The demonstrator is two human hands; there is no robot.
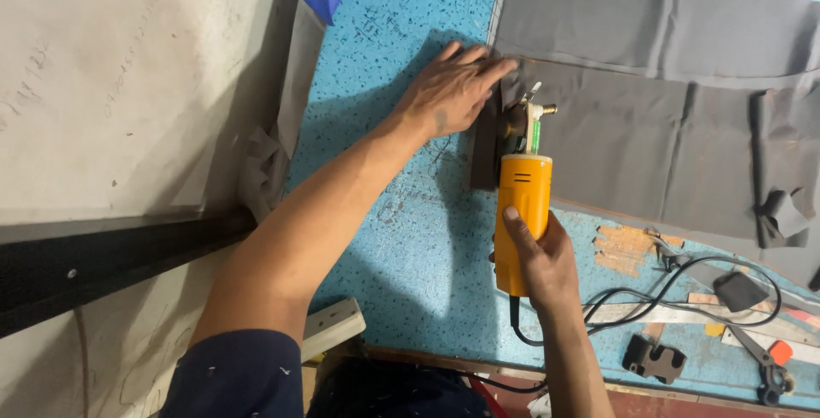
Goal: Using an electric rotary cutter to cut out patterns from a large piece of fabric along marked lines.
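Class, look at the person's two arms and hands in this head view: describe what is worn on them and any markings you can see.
The left hand is bare, with a small dark mark near the wrist; a dark navy short sleeve with pale flecks covers the upper arm. The right hand and forearm are bare: no gloves, watch or rings visible.

Counted: two hands, left hand (451, 92) and right hand (543, 257); one yellow cutting machine (522, 213); one grey fabric layer (666, 119); one white power strip (333, 327); one blue surface (410, 239).

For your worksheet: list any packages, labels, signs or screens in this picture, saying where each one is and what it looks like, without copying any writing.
No packages, signs or screens show.
Label: a narrow green strip on the neck of the yellow cutting tool, just above its body, which the right hand grips.
Handwriting: faint marks on the pale sheet at the left, too dim to make out.
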